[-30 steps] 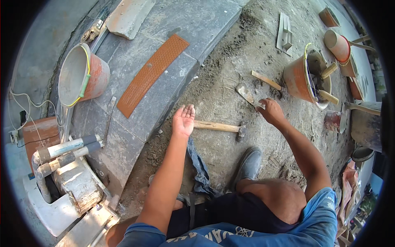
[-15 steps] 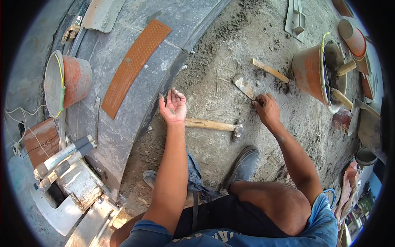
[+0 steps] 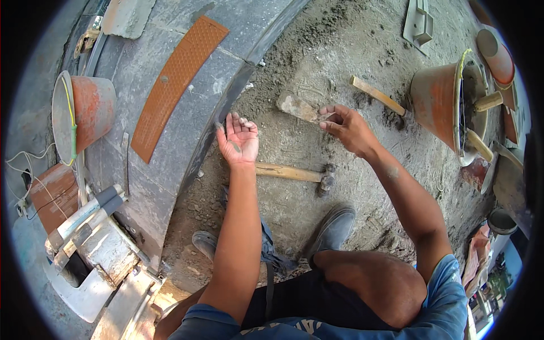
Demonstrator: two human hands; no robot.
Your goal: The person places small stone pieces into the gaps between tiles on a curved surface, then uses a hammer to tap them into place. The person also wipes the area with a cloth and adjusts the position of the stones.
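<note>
My left hand (image 3: 240, 137) is open and palm up, fingers slightly curled, with a grey smudge on the palm, near the edge of the grey slab step (image 3: 221, 62). My right hand (image 3: 348, 128) pinches a flat, dirt-caked trowel (image 3: 296, 109) by its near end, its blade pointing left above the rough sandy ground (image 3: 306, 226). Below my hands a wooden-handled hammer (image 3: 294, 173) lies on the ground, its head to the right. Another short wooden-handled tool (image 3: 378, 96) lies beyond my right hand.
An orange patterned strip (image 3: 173, 90) and an orange bucket (image 3: 93, 113) are on the slab. A bucket of tools (image 3: 430, 105) stands at right, a metal float (image 3: 416, 28) farther back. A pipe-fitted machine (image 3: 107, 249) is at lower left; a dark rag (image 3: 269, 238) lies by my feet.
My right hand has lifted the trowel and moved it left toward my left hand. My left hand has shifted slightly up and left in the view, staying open.
</note>
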